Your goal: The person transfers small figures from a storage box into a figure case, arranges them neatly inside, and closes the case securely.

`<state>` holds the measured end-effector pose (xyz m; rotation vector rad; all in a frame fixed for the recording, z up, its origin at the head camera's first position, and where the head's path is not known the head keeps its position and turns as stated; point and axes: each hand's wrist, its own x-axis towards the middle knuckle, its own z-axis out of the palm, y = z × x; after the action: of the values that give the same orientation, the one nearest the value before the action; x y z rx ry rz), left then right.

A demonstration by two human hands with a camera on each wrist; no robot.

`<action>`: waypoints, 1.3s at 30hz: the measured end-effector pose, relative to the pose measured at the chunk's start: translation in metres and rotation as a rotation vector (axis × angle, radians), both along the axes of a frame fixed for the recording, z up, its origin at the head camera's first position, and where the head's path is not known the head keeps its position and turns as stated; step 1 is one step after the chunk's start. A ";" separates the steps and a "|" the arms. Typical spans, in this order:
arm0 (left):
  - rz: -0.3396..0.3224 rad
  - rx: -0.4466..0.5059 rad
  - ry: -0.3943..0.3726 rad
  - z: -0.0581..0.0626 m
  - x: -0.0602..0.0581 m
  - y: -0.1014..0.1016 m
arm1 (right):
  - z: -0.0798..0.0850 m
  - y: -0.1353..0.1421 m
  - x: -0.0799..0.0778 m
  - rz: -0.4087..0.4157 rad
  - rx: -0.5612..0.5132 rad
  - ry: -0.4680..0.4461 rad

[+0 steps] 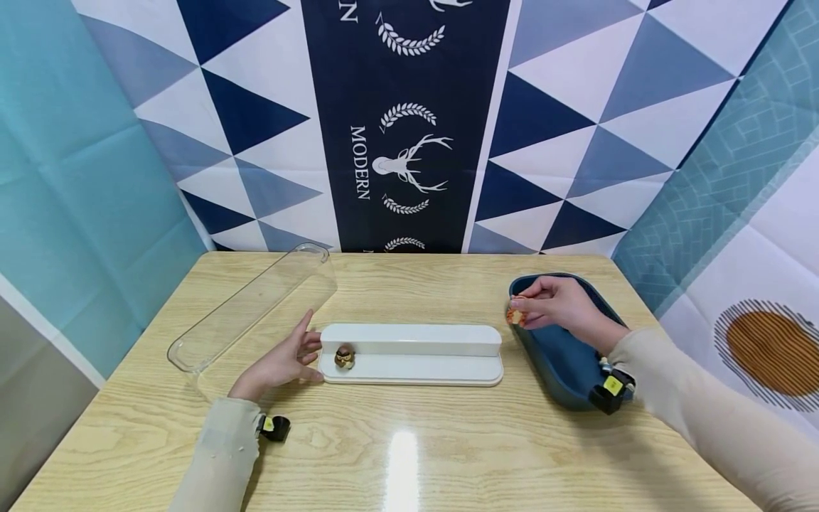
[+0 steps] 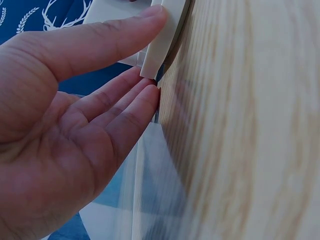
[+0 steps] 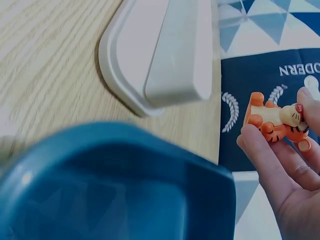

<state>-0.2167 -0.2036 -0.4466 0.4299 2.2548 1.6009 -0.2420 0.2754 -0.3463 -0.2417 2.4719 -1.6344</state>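
Note:
A white two-step display base lies lengthwise on the table, with a small brown owl figurine on its lower step at the left end. My left hand is at that left end, its thumb and fingertips touching the base and its fingers fairly straight. Over the rim of a dark blue bin, my right hand pinches an orange tiger figurine between thumb and fingers. The right wrist view shows the tiger lying sideways, with a pale belly and dark stripes.
A clear plastic cover lies slantwise on the table at the left, behind and beside my left hand. Patterned cloth hangs along the table's back edge. The bin stands right of the base, its inside partly hidden by my right arm.

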 end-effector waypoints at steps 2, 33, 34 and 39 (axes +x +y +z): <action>-0.004 0.000 0.005 0.000 0.000 0.000 | -0.001 -0.005 0.000 0.002 0.008 -0.002; -0.007 0.035 -0.006 0.000 0.000 0.001 | -0.025 -0.088 -0.002 0.073 -0.042 -0.085; -0.011 0.040 -0.009 0.000 0.000 0.001 | -0.026 -0.091 -0.002 0.072 -0.045 -0.092; -0.008 0.043 -0.017 0.001 0.002 0.001 | -0.030 -0.105 0.000 0.089 -0.058 -0.112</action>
<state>-0.2151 -0.2022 -0.4451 0.4344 2.2070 1.6462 -0.2423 0.1699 -0.3761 -0.2558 2.3009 -1.6377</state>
